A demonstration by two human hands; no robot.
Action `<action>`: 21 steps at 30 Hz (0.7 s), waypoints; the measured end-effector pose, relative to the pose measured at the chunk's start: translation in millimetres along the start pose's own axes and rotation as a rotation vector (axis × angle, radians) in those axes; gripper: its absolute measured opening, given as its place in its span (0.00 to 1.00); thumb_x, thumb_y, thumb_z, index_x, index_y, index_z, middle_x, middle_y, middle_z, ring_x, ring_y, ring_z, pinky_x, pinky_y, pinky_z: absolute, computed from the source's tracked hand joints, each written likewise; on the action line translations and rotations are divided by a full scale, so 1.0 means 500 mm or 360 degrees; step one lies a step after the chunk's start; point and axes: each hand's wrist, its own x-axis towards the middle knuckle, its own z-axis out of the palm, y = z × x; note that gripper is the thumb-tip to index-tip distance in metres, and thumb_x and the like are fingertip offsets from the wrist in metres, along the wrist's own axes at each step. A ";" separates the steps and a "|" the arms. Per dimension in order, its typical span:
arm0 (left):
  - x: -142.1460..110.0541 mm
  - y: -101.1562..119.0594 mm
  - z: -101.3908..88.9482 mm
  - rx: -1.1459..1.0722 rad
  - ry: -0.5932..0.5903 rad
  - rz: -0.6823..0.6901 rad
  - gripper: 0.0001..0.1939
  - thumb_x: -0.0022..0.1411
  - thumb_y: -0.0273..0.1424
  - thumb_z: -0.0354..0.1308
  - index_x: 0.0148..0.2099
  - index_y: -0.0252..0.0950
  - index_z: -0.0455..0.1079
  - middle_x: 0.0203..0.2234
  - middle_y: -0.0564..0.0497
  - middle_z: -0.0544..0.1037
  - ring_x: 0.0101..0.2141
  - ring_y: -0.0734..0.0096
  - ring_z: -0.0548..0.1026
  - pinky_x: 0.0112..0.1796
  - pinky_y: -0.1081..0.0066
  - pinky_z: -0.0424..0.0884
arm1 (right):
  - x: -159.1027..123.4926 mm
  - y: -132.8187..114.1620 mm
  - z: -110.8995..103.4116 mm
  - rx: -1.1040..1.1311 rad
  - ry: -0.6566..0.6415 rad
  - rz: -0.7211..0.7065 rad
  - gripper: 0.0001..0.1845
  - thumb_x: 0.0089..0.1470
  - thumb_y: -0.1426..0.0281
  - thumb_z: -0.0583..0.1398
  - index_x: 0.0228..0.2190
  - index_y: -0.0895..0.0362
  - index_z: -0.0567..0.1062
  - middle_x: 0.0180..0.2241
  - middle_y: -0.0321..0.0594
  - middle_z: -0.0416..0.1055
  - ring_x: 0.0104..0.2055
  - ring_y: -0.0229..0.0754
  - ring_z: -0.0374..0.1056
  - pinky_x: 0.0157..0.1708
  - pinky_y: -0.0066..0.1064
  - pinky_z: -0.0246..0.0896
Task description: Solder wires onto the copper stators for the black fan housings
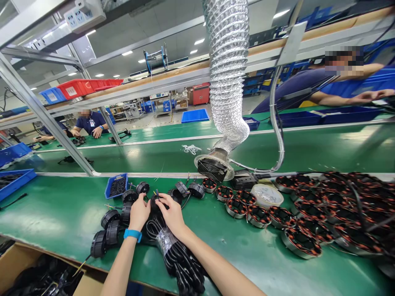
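Two bare hands work at a green table (55, 222). The left hand (139, 212), with a blue wristband (133, 235), and the right hand (173, 213) both curl their fingers (163, 201) closed over the top of a thick bundle of black insulated cables (179, 263), which lies on the table under them, a clear plastic bag (166, 240) around its middle. Round black plastic connector housings (98, 244) lie in a loose arc just left of and beyond the hands, near a small blue plastic tray (107, 193) of black parts. To the right spread rows of round metal-rimmed motor stators (258, 216) with black and orange windings. A silver flexible aluminium duct (227, 70) hangs down to a round fan-guarded hood (212, 168) at the table's far edge. A brown cardboard box (18, 263) of black cables sits below the near edge.
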 end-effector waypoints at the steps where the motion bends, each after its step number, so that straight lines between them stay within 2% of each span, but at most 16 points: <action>1: 0.003 -0.009 0.007 -0.0010 -0.0032 -0.0003 0.15 0.53 0.28 0.60 0.45 0.34 0.70 0.17 0.56 0.71 0.23 0.67 0.72 0.30 0.70 0.65 | 0.006 0.003 0.002 -0.0027 -0.0006 -0.0027 0.12 0.58 0.67 0.59 0.44 0.54 0.74 0.38 0.40 0.79 0.41 0.45 0.77 0.46 0.36 0.70; 4: 0.008 -0.025 0.026 -0.0116 -0.0038 -0.0048 0.21 0.54 0.27 0.57 0.51 0.33 0.65 0.20 0.56 0.71 0.22 0.68 0.73 0.29 0.71 0.67 | 0.037 0.013 0.012 -0.0309 -0.0047 -0.0147 0.12 0.60 0.70 0.57 0.46 0.54 0.73 0.39 0.41 0.79 0.41 0.44 0.76 0.45 0.34 0.70; 8: 0.000 -0.030 0.034 -0.0524 0.0089 0.0012 0.25 0.60 0.34 0.55 0.58 0.34 0.58 0.33 0.49 0.75 0.31 0.68 0.77 0.34 0.67 0.74 | 0.100 0.022 0.034 -0.0655 -0.0101 -0.0236 0.17 0.56 0.78 0.57 0.47 0.54 0.74 0.38 0.44 0.77 0.43 0.47 0.74 0.47 0.38 0.68; 11: -0.008 -0.027 0.030 -0.0697 0.0194 0.0139 0.25 0.60 0.36 0.57 0.58 0.36 0.58 0.39 0.45 0.75 0.36 0.67 0.77 0.42 0.64 0.74 | 0.137 0.019 0.050 -0.0725 -0.0059 -0.0257 0.27 0.53 0.82 0.57 0.54 0.55 0.69 0.48 0.49 0.73 0.52 0.51 0.68 0.53 0.43 0.64; 13: -0.011 -0.022 0.028 -0.0691 0.0215 0.0195 0.24 0.61 0.37 0.57 0.57 0.37 0.59 0.41 0.45 0.76 0.39 0.66 0.77 0.45 0.62 0.73 | 0.151 0.011 0.056 -0.0702 0.0013 -0.0294 0.29 0.54 0.80 0.56 0.58 0.56 0.65 0.56 0.50 0.66 0.60 0.51 0.61 0.58 0.46 0.60; 15: -0.014 -0.015 0.028 -0.0658 0.0231 0.0235 0.22 0.63 0.39 0.56 0.56 0.38 0.61 0.42 0.44 0.76 0.41 0.64 0.77 0.46 0.61 0.73 | 0.157 -0.001 0.057 -0.0586 0.0108 -0.0339 0.26 0.58 0.75 0.56 0.58 0.55 0.64 0.60 0.49 0.61 0.62 0.49 0.56 0.60 0.46 0.56; 18: -0.021 -0.004 0.028 -0.0527 0.0284 0.0320 0.18 0.64 0.40 0.55 0.53 0.38 0.65 0.43 0.43 0.77 0.43 0.62 0.77 0.48 0.60 0.72 | 0.164 -0.028 0.052 -0.0318 0.0142 -0.0329 0.18 0.62 0.68 0.55 0.53 0.55 0.69 0.53 0.48 0.68 0.57 0.47 0.63 0.58 0.42 0.59; 21: -0.029 0.002 0.025 -0.0361 0.0360 0.0429 0.15 0.64 0.39 0.55 0.50 0.38 0.69 0.42 0.44 0.78 0.43 0.59 0.77 0.48 0.59 0.72 | 0.176 -0.056 0.049 -0.0186 0.0020 -0.0315 0.13 0.62 0.65 0.56 0.46 0.54 0.75 0.46 0.44 0.74 0.51 0.45 0.68 0.55 0.39 0.61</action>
